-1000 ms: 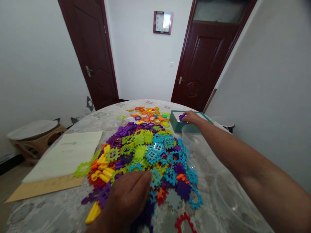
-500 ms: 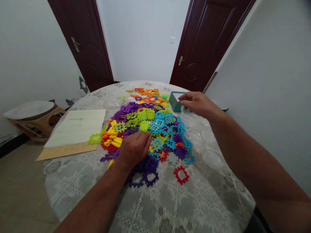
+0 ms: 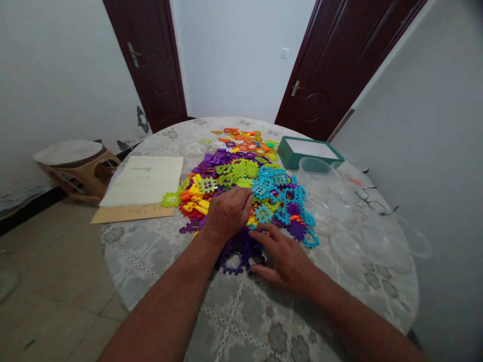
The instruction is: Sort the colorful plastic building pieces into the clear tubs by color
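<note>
"Tan legs and a pale top: a stool point(image 3: 70, 152) at the left edge of the frame. What follows it?"

"A round table point(image 3: 139, 256) with a grey patterned cloth. On its left side lies a sheet of paper point(image 3: 145, 181) with a faint drawing, and brown card point(image 3: 132, 213) shows along the paper's near edge."

"Where are the toy pieces?"

"In a heap point(image 3: 226, 168) across the middle of the frame. Yellow tubes point(image 3: 198, 193) fill its left flank."

"And the hands?"

"The left hand point(image 3: 229, 213) is over the near part of the heap, fingers curled into a loose fist. I cannot tell whether anything is inside it. Beyond it are green plates point(image 3: 245, 168); just below it, purple plates point(image 3: 243, 246)."

"Then the right hand point(image 3: 283, 256)?"

"Low, right of centre, open, thumb and forefinger spread apart beside the purple plates. Nothing shows between them; whether the fingertips touch is unclear."

"Further right?"

"Blue plates point(image 3: 281, 181) on the heap's right flank, then a green box point(image 3: 289, 153) with a white panel on top, clear plastic tubs point(image 3: 341, 241) nearer, and glasses point(image 3: 377, 206) among the tubs."
</note>
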Demonstrator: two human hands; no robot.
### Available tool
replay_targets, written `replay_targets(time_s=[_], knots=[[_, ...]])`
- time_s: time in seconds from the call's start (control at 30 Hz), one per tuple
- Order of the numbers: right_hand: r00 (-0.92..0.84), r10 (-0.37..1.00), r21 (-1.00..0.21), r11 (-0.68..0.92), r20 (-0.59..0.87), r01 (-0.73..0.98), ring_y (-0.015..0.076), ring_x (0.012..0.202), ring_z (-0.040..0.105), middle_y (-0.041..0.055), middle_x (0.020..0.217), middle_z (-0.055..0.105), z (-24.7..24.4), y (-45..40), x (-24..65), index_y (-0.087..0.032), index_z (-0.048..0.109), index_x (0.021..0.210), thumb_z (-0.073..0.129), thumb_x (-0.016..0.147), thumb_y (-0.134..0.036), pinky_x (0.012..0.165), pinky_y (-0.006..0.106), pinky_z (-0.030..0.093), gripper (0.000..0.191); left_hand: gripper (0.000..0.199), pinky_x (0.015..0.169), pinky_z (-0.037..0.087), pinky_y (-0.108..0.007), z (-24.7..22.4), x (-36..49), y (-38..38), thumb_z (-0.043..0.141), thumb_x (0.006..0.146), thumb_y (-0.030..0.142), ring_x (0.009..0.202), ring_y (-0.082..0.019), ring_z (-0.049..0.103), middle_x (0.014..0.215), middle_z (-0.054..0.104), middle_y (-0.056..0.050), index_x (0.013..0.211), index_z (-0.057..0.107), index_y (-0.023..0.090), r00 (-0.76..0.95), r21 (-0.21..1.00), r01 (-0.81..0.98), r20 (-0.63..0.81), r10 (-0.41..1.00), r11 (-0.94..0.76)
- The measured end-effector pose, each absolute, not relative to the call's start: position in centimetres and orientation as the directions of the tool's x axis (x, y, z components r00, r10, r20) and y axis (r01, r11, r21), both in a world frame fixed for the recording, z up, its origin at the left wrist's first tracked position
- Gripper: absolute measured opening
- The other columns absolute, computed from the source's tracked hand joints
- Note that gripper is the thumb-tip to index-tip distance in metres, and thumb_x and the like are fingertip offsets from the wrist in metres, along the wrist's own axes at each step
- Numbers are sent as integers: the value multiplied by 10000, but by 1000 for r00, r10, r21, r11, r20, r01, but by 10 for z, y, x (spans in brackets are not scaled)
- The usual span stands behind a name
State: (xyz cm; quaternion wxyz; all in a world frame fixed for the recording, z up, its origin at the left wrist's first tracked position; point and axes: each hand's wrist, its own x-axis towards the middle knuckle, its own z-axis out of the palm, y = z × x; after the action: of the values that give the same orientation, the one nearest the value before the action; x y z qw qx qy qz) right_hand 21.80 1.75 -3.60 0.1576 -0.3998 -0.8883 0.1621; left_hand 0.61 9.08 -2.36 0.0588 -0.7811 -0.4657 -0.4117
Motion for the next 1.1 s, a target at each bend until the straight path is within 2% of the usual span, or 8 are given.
replay_targets(time_s=[0.1, 0.3, 0.4, 0.5, 0.6, 0.73, 0.93, 1.1], knots=[[-614, 777, -435, 605, 138, 667, 344, 1241, 635, 169, 1535, 497, -47, 15, 218, -281, 483, 1562, 727, 938, -431, 987, 511, 579, 687, 209, 840, 541, -322, -25, 7, 92, 483, 1075, 258, 905, -207, 719, 934, 742, -80, 1040, 672, 178, 242, 301, 775, 672, 700, -556], [-512, 831, -620, 524, 220, 584, 299, 1205, 623, 113, 1326, 621, -48, 18, 219, -324, 536, 1504, 716, 929, -282, 1002, 479, 542, 604, 210, 850, 540, -323, -26, 10, 90, 488, 1071, 258, 914, -206, 723, 941, 752, -85, 1026, 676, 176, 280, 319, 751, 639, 716, -578], [-513, 838, -687, 484, 186, 541, 261, 1017, 658, 73, 1071, 698, -41, 22, 223, -266, 708, 1202, 704, 931, -269, 889, 413, 529, 271, 197, 867, 542, -323, -26, 13, 88, 507, 1063, 259, 949, -209, 733, 979, 767, -89, 1044, 685, 178, 297, 338, 732, 624, 723, -592], [-511, 853, -763, 401, 110, 506, 225, 868, 653, 28, 912, 712, -38, 28, 230, -245, 702, 958, 683, 941, -301, 782, 355, 488, 62, 188, 860, 542, -324, -24, 12, 86, 519, 1053, 256, 953, -206, 735, 1000, 773, -86, 1073, 691, 184, 332, 360, 700, 600, 728, -616], [-391, 915, -800, 307, 100, 515, 215, 843, 642, 15, 919, 717, -39, 37, 239, -244, 669, 982, 644, 965, -364, 754, 334, 465, 124, 192, 874, 540, -337, -18, 6, 85, 531, 1041, 257, 972, -210, 725, 1045, 770, -87, 1121, 689, 185, 393, 372, 678, 546, 740, -634], [-319, 937, -761, 310, 143, 570, 219, 867, 646, 15, 951, 719, -39, 48, 253, -243, 640, 1008, 595, 995, -387, 791, 343, 459, 151, 200, 908, 518, -365, -4, -9, 81, 668, 966, 308, 1021, -239, 681, 1070, 748, -79, 1135, 708, 209, 544, 319, 703, 332, 770, -635], [-334, 928, -750, 337, 165, 569, 245, 939, 688, 30, 1013, 752, -37, 57, 264, -273, 662, 1095, 585, 990, -350, 842, 366, 483, 151, 527, 929, 473, -395, 10, -24, 68, 885, 780, 375, 1096, -275, 593, 1140, 671, -42, 1269, 696, 328, 630, 267, 724, 120, 767, -636], [-192, 960, -759, 279, 204, 589, 246, 917, 695, 30, 989, 749, -43, 61, 262, -276, 651, 1104, 579, 985, -367, 826, 365, 496, 166, 417, 926, 453, -426, 5, -20, 63, 934, 699, 318, 1096, -301, 557, 1166, 628, -59, 1065, 735, 297, 601, 175, 774, 101, 793, -608]])
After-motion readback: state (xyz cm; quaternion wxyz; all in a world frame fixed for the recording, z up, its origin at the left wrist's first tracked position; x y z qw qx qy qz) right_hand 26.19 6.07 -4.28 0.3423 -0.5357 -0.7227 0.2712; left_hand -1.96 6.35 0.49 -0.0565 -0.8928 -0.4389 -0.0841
